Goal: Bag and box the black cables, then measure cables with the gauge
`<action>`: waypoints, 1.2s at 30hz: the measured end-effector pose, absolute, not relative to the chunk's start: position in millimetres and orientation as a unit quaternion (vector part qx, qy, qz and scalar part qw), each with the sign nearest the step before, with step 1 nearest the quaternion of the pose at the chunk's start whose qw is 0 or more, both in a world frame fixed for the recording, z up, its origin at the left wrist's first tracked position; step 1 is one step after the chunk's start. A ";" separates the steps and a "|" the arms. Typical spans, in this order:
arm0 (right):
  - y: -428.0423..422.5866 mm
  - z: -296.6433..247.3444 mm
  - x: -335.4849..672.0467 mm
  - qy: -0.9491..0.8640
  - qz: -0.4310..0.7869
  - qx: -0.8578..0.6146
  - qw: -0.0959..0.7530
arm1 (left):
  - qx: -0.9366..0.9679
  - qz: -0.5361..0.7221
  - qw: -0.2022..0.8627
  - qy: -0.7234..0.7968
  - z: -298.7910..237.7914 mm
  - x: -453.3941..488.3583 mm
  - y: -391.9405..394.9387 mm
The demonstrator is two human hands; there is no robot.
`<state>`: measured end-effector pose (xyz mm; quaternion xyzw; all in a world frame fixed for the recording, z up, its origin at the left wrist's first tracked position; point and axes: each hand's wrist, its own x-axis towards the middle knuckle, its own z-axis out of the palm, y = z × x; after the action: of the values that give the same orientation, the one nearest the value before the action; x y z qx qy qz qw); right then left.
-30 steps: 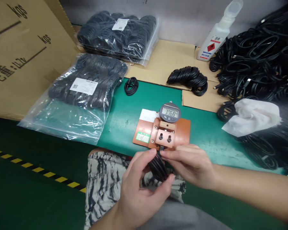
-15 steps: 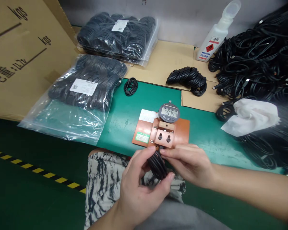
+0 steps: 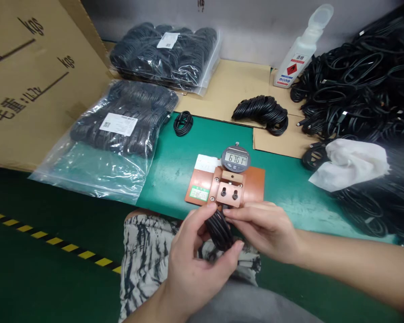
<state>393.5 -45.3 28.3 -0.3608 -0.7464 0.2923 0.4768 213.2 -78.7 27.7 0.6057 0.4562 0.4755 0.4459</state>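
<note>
My left hand [image 3: 202,260] is closed around a coiled black cable [image 3: 219,231], in front of the table's near edge. The cable's end is pinched between the thumb and fingers of my right hand [image 3: 265,226], up against the front of a copper-coloured gauge fixture [image 3: 230,194]. How far the plug sits inside the fixture is hidden. A round digital indicator [image 3: 236,158] on the fixture's back shows figures that look like 6.761. A green-and-white sticker [image 3: 199,193] is on the base plate's left side.
Bagged cable coils [image 3: 134,134] lie at left, with another bag [image 3: 164,58] behind. One loose coil [image 3: 183,123], a row of coils [image 3: 261,114], an alcohol bottle [image 3: 294,63], a white cloth [image 3: 352,163] and a large cable heap [image 3: 353,89] surround the fixture. A carton [image 3: 47,98] stands far left.
The indicator's reading has gone from about 5.075 to about 6.761. Both hands hold almost the same place on the cable; the view has shifted slightly.
</note>
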 end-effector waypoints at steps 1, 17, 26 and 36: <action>-45.2 28.4 393.5 -0.747 0.292 -0.361 0.476 | 0.604 0.475 0.446 0.459 28.1 213.2 -79.0; -46.1 27.4 394.1 -0.740 0.303 -0.361 0.480 | 0.600 0.476 0.455 0.455 26.0 213.2 -78.7; -46.4 26.9 393.8 -0.742 0.305 -0.364 0.473 | 0.601 0.475 0.451 0.458 26.6 213.7 -79.0; -45.7 25.8 393.8 -0.739 0.312 -0.363 0.474 | 0.602 0.474 0.449 0.459 24.6 212.8 -79.3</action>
<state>393.8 -45.7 25.8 -0.3630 -0.7390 0.3116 0.4743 212.8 -79.3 24.6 0.6021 0.4591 0.4744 0.4490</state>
